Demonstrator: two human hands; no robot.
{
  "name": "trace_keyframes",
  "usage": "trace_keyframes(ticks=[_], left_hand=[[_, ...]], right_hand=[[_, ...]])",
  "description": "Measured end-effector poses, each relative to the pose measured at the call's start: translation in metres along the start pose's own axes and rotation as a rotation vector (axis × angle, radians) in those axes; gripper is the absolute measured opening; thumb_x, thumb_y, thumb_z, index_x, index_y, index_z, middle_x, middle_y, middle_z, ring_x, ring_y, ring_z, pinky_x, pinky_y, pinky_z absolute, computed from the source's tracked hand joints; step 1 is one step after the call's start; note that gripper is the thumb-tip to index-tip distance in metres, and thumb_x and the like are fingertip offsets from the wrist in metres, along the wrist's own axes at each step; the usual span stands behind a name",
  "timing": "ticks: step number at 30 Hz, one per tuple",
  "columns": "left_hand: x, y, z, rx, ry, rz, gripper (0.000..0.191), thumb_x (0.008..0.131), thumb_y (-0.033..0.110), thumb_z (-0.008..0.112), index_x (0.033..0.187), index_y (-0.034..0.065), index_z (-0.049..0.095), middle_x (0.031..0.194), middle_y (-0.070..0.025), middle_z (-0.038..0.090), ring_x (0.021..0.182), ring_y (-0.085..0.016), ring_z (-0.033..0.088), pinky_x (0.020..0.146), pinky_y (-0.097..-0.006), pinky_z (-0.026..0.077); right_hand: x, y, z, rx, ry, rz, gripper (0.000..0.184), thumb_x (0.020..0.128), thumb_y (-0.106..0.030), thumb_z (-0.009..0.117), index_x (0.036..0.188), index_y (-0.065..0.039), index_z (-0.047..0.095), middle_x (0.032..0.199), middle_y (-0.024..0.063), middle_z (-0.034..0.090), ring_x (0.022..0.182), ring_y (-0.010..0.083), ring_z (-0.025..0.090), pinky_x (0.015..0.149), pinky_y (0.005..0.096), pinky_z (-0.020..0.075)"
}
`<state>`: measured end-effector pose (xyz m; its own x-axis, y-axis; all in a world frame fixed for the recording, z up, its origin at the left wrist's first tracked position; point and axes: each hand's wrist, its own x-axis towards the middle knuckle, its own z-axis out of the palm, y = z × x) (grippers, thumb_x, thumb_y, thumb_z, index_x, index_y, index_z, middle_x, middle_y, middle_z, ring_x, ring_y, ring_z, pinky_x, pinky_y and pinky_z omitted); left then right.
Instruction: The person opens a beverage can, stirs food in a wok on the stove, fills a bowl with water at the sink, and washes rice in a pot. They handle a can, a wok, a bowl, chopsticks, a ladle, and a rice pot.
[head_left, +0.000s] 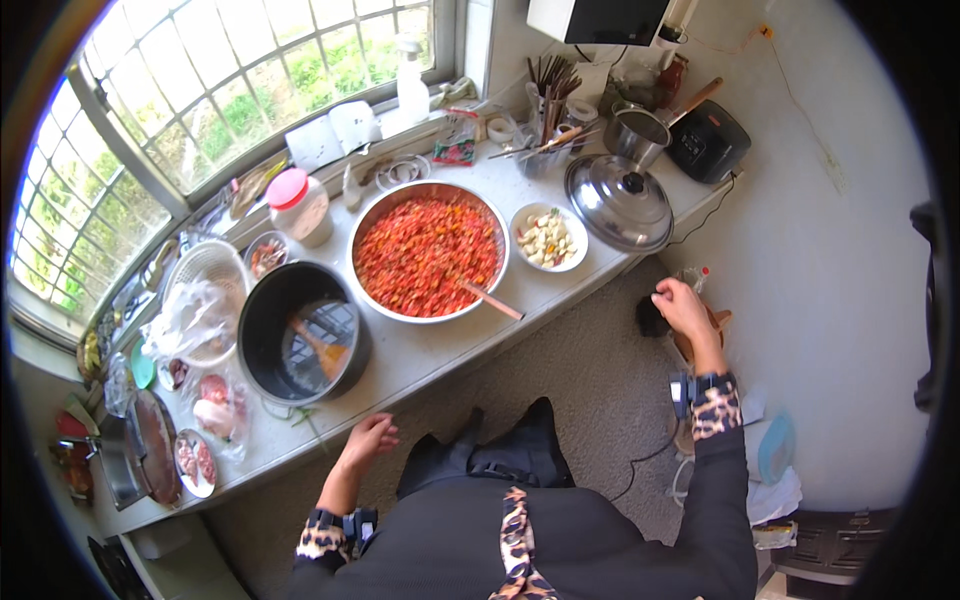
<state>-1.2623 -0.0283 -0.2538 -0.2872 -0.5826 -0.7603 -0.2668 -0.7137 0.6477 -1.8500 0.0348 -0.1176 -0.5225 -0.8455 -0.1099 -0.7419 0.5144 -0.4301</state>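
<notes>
My left hand (369, 441) hangs just in front of the counter edge, fingers loosely curled; nothing shows in it. Out to the right, past the counter, my right hand (679, 304) is raised with fingers bent; whether it pinches something small cannot be told. On the counter, a large metal basin (352, 251) holds chopped red peppers (427, 251), with a wooden handle (495, 301) sticking out over the rim. Left of it stands a dark pot (251, 337) with some liquid and a wooden spatula (321, 349). A white bowl (549, 237) of peeled garlic cloves lies right of the basin.
A glass-like pot lid (619, 202), a steel saucepan (637, 135) and a black rice cooker (709, 141) occupy the counter's right end. Towards the left are a red-lidded jar (300, 208), a white colander (208, 262), bagged meat (217, 409) and a sink (124, 465). A cable hangs near my right arm.
</notes>
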Motion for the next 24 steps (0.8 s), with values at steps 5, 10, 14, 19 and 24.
trace_keyframes(ticks=[5, 10, 14, 19, 24], left_hand=[[-0.016, -0.034, 0.042, -0.153, 0.323, -0.103, 0.034, 0.091, 0.025, 0.051, 0.119, 0.0065, 0.048, 0.096, -0.0073, 0.06, 0.074, -0.016, 0.061, 0.06, -0.0275, 0.051], [-0.043, -0.05, 0.142, -0.38, 0.542, -0.259, 0.03, 0.092, 0.024, 0.051, 0.117, 0.008, 0.049, 0.093, -0.0072, 0.061, 0.072, -0.017, 0.063, 0.054, -0.0287, 0.052], [-0.069, -0.049, 0.222, -0.564, 0.597, -0.255, 0.028, 0.092, 0.023, 0.052, 0.116, 0.0082, 0.05, 0.093, -0.0072, 0.061, 0.074, -0.018, 0.064, 0.057, -0.0285, 0.054], [-0.081, -0.041, 0.268, -0.634, 0.704, -0.164, 0.032, 0.093, 0.024, 0.051, 0.119, 0.0053, 0.049, 0.098, -0.0086, 0.06, 0.078, -0.017, 0.062, 0.064, -0.0254, 0.053], [-0.109, -0.068, 0.287, -0.696, 0.737, -0.106, 0.031, 0.092, 0.024, 0.052, 0.117, 0.0072, 0.049, 0.098, -0.0078, 0.059, 0.08, -0.015, 0.062, 0.068, -0.0268, 0.051]], right_hand=[[0.191, 0.02, -0.008, -0.119, 0.023, 0.039, 0.039, 0.081, -0.036, 0.06, 0.107, -0.007, 0.058, 0.103, 0.019, 0.063, 0.1, 0.0336, 0.058, 0.084, 0.0414, 0.0463], [0.324, 0.031, -0.009, -0.284, 0.111, 0.047, 0.053, 0.079, -0.047, 0.057, 0.111, -0.005, 0.056, 0.103, 0.0215, 0.062, 0.103, 0.0345, 0.057, 0.087, 0.044, 0.0438], [0.38, 0.057, 0.006, -0.257, -0.166, -0.045, 0.063, 0.075, -0.049, 0.061, 0.119, -0.004, 0.051, 0.109, 0.0263, 0.058, 0.105, 0.0408, 0.054, 0.088, 0.047, 0.0436], [0.405, 0.089, 0.027, -0.188, -0.088, -0.175, 0.057, 0.075, -0.042, 0.063, 0.117, -0.005, 0.052, 0.112, 0.0249, 0.057, 0.107, 0.041, 0.052, 0.091, 0.0439, 0.0417], [0.389, 0.116, 0.009, -0.089, -0.047, -0.287, 0.052, 0.077, -0.038, 0.061, 0.114, -0.001, 0.056, 0.112, 0.0181, 0.06, 0.105, 0.0341, 0.055, 0.091, 0.0389, 0.0406]])
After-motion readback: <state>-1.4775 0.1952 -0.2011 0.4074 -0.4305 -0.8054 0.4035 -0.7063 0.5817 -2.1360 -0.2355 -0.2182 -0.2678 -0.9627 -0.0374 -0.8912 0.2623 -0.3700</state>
